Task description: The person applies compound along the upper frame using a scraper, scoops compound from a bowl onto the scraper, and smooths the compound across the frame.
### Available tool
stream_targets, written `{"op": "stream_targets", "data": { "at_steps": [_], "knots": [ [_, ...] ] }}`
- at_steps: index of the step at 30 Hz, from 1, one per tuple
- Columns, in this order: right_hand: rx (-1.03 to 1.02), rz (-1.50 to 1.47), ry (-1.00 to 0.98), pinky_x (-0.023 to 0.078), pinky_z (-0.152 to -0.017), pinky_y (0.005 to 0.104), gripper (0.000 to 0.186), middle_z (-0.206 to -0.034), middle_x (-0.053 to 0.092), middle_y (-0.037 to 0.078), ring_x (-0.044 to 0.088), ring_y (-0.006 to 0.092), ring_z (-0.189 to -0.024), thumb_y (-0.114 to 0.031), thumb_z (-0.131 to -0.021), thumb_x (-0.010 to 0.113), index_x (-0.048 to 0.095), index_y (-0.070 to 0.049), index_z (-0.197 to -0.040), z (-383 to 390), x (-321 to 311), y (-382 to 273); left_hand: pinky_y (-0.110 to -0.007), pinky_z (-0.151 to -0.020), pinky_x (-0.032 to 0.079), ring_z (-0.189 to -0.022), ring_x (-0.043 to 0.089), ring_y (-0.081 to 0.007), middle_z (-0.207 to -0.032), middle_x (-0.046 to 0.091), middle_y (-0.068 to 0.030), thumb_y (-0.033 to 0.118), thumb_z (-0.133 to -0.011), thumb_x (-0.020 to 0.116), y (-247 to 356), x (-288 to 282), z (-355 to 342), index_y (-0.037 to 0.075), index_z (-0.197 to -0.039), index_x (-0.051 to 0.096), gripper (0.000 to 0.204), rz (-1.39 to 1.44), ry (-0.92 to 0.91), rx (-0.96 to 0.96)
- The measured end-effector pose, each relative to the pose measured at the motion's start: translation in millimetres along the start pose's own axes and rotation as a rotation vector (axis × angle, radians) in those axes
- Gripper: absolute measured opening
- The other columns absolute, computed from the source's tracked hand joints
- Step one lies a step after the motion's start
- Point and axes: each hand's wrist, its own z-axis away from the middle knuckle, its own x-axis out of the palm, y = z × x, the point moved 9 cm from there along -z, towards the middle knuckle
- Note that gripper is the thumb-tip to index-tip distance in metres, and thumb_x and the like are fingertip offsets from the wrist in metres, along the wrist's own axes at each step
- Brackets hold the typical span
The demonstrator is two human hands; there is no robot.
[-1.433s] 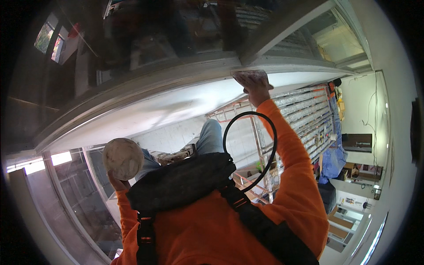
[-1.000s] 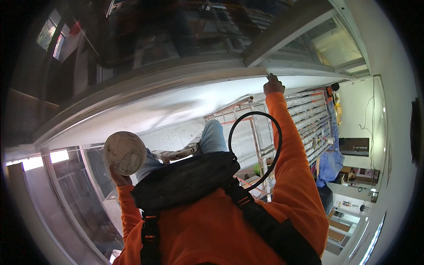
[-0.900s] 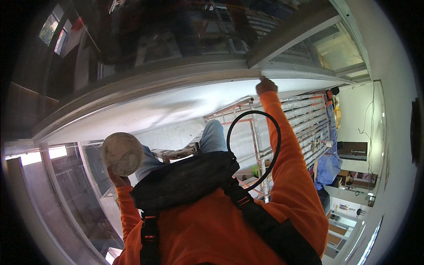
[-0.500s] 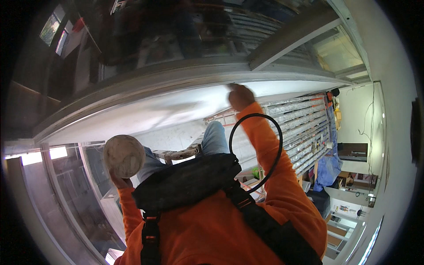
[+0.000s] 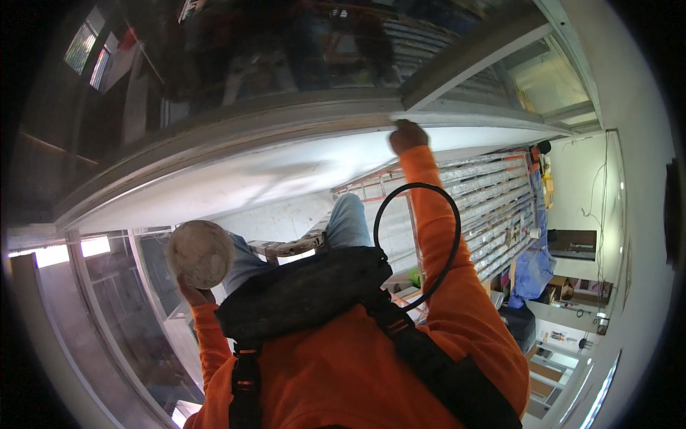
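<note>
My left hand holds up a round, whitish-grey, smeared tub from beneath, with its circular face turned up. My right arm stretches forward, and the right hand is closed against the lower edge of a grey window frame. A small dark tip pokes out of that fist at the frame; the thing itself is too small to make out. Below the frame runs a white wall.
Dark glass fills the frame above. My legs straddle the top of a worn ladder. A black bag hangs at my front, with a black cable loop beside my right arm. A rack of long slats stands right, near a blue tarp.
My right hand has moved right and slightly farther along the window frame's lower edge. My left hand and the tub have stayed almost still.
</note>
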Motion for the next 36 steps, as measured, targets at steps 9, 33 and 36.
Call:
{"op": "stream_targets", "data": {
  "at_steps": [9, 33, 36],
  "knots": [
    [-0.606, -0.210, 0.105, 0.049, -0.087, 0.0402, 0.037, -0.104, 0.065, 0.016, 0.061, 0.0322, -0.097, -0.007, -0.073, 0.048, 0.067, -0.010, -0.105, 68.8, 14.4, -141.1, -0.046, -0.097, 0.043, -0.120, 0.047, -0.0306, -0.133, 0.046, -0.0146, 0.037, -0.086, 0.049, 9.7, 31.9, 0.1, 0.005, -0.135, 0.039, 0.059, 0.023, -0.079, -0.025],
    [0.253, 0.109, -0.061, 0.042, -0.099, 0.0393, 0.041, -0.125, 0.055, 0.018, 0.051, 0.0315, -0.118, -0.023, -0.084, 0.045, 0.059, -0.009, -0.120, -113.5, -5.0, 248.2, -0.044, -0.097, 0.044, -0.118, 0.050, -0.0318, -0.131, 0.047, -0.0157, 0.038, -0.087, 0.050, 18.7, -1.7, 15.7, 0.002, -0.133, 0.040, 0.059, 0.006, 0.032, 0.058],
    [0.210, 0.137, -0.134, 0.042, -0.099, 0.0399, 0.039, -0.125, 0.055, 0.018, 0.051, 0.0320, -0.118, -0.023, -0.084, 0.045, 0.060, -0.009, -0.117, -94.1, -5.3, 189.3, -0.043, -0.098, 0.042, -0.118, 0.049, -0.0311, -0.131, 0.048, -0.0156, 0.039, -0.087, 0.050, 10.2, -5.6, 9.0, 0.002, -0.133, 0.041, 0.059, 0.029, 0.071, 0.003]
  ]
}}
